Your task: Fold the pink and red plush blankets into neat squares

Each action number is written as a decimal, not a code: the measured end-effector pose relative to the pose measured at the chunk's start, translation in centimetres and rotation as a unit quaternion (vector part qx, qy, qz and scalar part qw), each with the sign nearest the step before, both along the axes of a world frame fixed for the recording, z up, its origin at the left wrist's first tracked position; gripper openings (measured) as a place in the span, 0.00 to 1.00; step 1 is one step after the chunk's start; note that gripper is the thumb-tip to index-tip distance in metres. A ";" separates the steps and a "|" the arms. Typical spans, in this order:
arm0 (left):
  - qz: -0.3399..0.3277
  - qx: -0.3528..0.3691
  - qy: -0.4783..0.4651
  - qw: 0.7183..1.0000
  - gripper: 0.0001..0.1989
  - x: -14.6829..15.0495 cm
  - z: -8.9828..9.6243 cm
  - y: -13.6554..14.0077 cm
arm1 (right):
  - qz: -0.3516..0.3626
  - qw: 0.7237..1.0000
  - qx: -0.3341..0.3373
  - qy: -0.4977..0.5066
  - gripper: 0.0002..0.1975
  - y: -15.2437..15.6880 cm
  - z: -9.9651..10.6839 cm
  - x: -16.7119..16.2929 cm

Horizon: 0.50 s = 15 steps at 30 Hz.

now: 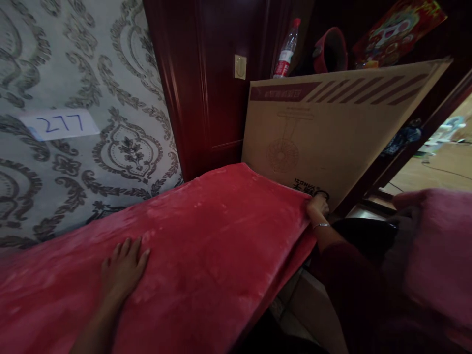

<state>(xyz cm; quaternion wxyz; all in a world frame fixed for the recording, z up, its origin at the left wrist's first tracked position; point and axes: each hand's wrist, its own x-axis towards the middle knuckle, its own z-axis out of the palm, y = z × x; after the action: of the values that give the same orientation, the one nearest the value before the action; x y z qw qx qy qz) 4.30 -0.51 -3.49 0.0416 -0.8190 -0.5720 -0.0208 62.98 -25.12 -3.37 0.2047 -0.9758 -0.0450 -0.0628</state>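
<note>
A red plush blanket (206,236) lies spread over a flat surface that runs from lower left to centre. My left hand (123,268) rests flat on it, palm down, fingers slightly apart. My right hand (316,205), with a thin bracelet on the wrist, grips the blanket's far right corner beside a large cardboard box (332,132). My right sleeve is dark red.
Patterned grey wallpaper with a paper label reading 277 (61,124) fills the left. A dark red wooden door frame (195,83) stands behind. A plastic bottle (286,49) sits above the box. Pink fabric (438,250) lies at the right; a lit floor shows beyond.
</note>
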 end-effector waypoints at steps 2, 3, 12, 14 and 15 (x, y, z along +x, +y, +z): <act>0.001 0.015 -0.005 1.000 0.32 -0.1 0.0 -0.1 | -0.024 0.999 -0.010 0.019 0.15 -0.3 -0.1 -0.3; -0.001 0.023 -0.008 1.000 0.32 -0.1 0.1 -0.2 | -0.030 0.999 -0.016 0.029 0.15 -0.4 -0.2 -0.5; -0.015 0.019 -0.029 0.999 0.31 -0.1 -0.3 -1.0 | 0.164 0.983 -0.046 -0.069 0.21 5.5 1.1 -3.7; -0.035 0.000 -0.032 0.999 0.31 -0.1 -0.4 -1.0 | 0.225 0.970 -0.047 -0.075 0.22 8.7 1.2 -4.3; -0.038 -0.006 -0.033 0.999 0.31 -0.2 -0.5 -1.0 | 0.247 0.965 -0.047 -0.075 0.22 10.3 1.2 -4.5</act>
<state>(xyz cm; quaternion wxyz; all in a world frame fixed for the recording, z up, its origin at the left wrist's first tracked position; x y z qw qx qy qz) 4.13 -1.50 -4.03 0.0173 -0.8394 -0.5413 -0.0463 58.47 -14.78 -2.13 0.1635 -0.9355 -0.3025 -0.0807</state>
